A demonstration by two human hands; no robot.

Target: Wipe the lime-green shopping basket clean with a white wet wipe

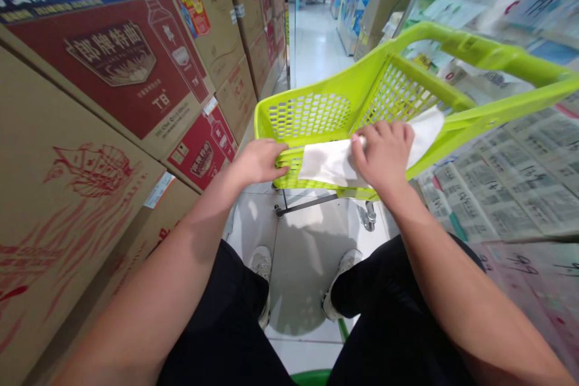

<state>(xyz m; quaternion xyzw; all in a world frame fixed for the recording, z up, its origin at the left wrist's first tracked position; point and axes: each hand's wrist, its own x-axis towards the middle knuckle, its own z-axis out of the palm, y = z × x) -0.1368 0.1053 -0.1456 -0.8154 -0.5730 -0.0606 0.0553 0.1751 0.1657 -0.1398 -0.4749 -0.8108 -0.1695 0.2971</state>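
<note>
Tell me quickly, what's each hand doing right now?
Left hand: closed around the edge of the green cart.
Right hand: curled over the white cloth, holding it against the cart's side.

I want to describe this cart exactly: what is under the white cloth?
Under the white cloth is the near side of the yellow-green cart; the right hand is on top. The cart shows around the cloth's edges, but the part directly beneath is covered and cannot be seen.
</note>
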